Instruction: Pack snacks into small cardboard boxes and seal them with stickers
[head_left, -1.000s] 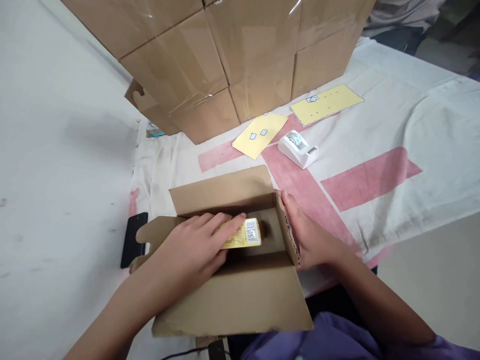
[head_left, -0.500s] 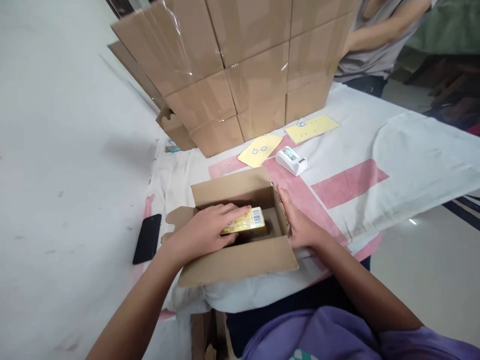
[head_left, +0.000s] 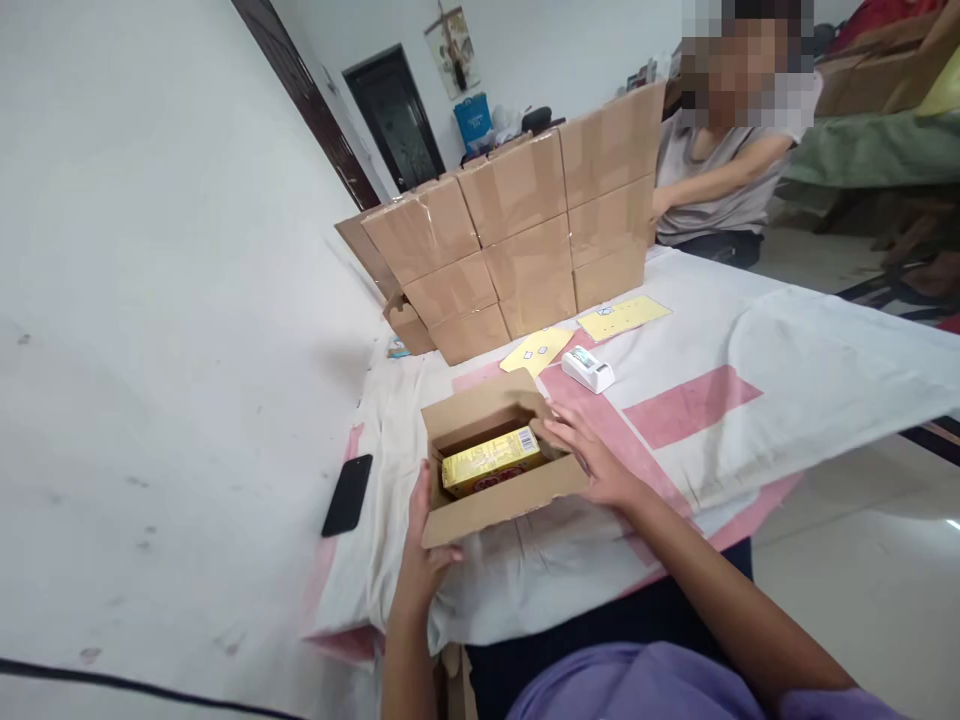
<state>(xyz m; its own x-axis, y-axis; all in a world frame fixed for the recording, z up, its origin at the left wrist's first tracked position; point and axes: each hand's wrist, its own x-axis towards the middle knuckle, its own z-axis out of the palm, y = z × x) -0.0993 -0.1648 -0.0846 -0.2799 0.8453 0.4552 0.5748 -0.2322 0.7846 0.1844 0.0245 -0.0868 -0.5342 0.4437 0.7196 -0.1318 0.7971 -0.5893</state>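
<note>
An open cardboard box [head_left: 501, 503] sits on the cloth-covered table in front of me. Inside it lies a yellow packet [head_left: 489, 461] with a barcode label at its right end. My left hand [head_left: 424, 545] grips the box's left front corner, thumb up along the left edge. My right hand [head_left: 586, 456] rests on the box's right side flap, fingers spread over it. Neither hand touches the yellow packet.
A black phone [head_left: 348, 494] lies left of the box. Behind it stand a white tape dispenser [head_left: 588, 369], two yellow label sheets [head_left: 621, 317] and a wall of sealed cartons [head_left: 525, 245]. Another person [head_left: 720, 180] sits beyond the cartons. A white wall runs along the left.
My left hand left the yellow packet and moved out to the box's left front corner. My right hand shifted onto the right flap. The camera tilted up, showing the room and the other person.
</note>
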